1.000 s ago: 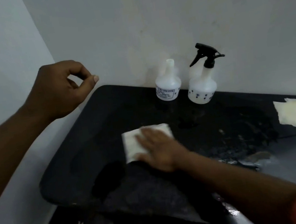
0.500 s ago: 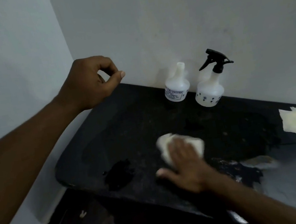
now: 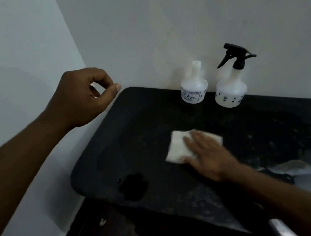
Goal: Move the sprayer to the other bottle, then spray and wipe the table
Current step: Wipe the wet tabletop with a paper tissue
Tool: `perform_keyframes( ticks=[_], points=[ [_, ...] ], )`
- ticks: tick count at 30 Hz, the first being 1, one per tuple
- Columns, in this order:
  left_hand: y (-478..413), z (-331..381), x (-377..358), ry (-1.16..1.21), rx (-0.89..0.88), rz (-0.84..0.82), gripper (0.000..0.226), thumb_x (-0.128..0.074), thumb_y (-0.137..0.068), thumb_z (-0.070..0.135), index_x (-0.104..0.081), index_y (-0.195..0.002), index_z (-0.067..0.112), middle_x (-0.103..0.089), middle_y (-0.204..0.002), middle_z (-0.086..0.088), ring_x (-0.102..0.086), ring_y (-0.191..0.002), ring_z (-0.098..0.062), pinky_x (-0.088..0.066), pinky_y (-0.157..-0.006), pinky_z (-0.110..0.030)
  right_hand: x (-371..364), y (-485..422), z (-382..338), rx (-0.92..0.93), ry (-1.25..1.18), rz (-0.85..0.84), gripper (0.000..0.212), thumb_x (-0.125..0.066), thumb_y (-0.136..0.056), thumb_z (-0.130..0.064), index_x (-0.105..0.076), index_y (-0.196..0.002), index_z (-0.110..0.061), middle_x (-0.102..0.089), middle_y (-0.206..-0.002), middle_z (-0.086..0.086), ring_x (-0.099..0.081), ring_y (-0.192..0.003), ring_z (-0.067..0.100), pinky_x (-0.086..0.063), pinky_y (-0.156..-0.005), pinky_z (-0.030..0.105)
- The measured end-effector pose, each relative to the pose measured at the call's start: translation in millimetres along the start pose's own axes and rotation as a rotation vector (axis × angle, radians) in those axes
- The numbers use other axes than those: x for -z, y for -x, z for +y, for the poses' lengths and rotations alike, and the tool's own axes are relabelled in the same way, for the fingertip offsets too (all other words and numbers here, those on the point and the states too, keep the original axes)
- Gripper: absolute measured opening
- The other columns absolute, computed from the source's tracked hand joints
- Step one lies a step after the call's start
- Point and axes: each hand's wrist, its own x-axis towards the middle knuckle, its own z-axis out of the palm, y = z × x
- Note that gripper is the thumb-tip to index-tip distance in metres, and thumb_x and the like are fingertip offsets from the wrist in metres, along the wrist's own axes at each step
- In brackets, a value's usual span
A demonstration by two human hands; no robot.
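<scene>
While the right hand (image 3: 207,154) presses flat on the white cloth (image 3: 177,147) mid-table (image 3: 100,163) and the left hand (image 3: 84,96) hovers loosely curled, empty, a long stroke toward the back edge could topple the sprayer bottle (image 3: 230,89).

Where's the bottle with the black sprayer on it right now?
The sprayer bottle stands upright at the back of the black table, against the wall, just right of the capless labelled bottle.
</scene>
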Motion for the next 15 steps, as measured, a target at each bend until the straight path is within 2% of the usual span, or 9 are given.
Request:
perform_keyframes(
  ticks=[4,6,8,11,15],
  points=[
    [11.1,-12.1,-15.7,0.001,0.001,-0.045,0.017,-0.067,-0.09,0.021,-0.069,-0.08,0.008,-0.069,-0.08,-0.003,-0.062,-0.071,-0.015,-0.052,-0.065,-0.033,14.8,-58.1,56.4,-0.261,0.04,-0.115,0.091,-0.015,-0.085,-0.077,-0.001,-0.155,-0.02,0.005,-0.164,0.016,0.004,-0.15,0.03,-0.001,-0.119,0.043],
    [13.1,-19.1,-18.7,-0.011,0.009,-0.062,0.017,-0.067,-0.09,0.021,-0.07,-0.08,0.007,-0.07,-0.079,-0.004,-0.063,-0.071,-0.016,-0.052,-0.065,-0.034,14.5,-92.0,45.3,-0.319,0.023,-0.103,0.095,-0.014,-0.084,-0.079,0.0,-0.154,-0.017,0.008,-0.163,0.019,0.006,-0.149,0.034,-0.001,-0.119,0.049],
    [15.6,-25.3,-18.2,-0.008,0.021,-0.05,0.018,-0.067,-0.09,0.023,-0.069,-0.08,0.008,-0.07,-0.079,-0.004,-0.063,-0.075,-0.015,-0.053,-0.065,-0.03,11.7,-120.0,14.0,-0.293,0.001,-0.085,0.093,-0.015,-0.087,-0.075,0.001,-0.154,-0.012,0.009,-0.162,0.021,0.008,-0.149,0.037,0.001,-0.119,0.05],
    [17.7,-30.4,-19.4,0.002,0.061,-0.014,0.021,-0.066,-0.09,0.026,-0.07,-0.081,0.008,-0.069,-0.08,-0.001,-0.064,-0.078,-0.014,-0.053,-0.066,-0.022,-2.2,-127.7,-69.9,0.052,0.044,-0.101,0.084,-0.025,-0.096,-0.061,0.0,-0.153,-0.006,0.004,-0.161,0.024,0.007,-0.148,0.039,0.003,-0.118,0.05],
    [24.4,-27.7,-17.6,0.007,0.091,0.017,0.02,-0.066,-0.089,0.025,-0.07,-0.079,0.007,-0.069,-0.078,-0.002,-0.063,-0.075,-0.012,-0.053,-0.065,-0.021,-27.9,-79.7,-189.9,0.501,-0.038,-0.115,0.074,-0.031,-0.098,-0.051,-0.012,-0.153,-0.005,-0.006,-0.162,0.023,-0.001,-0.149,0.035,0.0,-0.118,0.048]
  ],
)
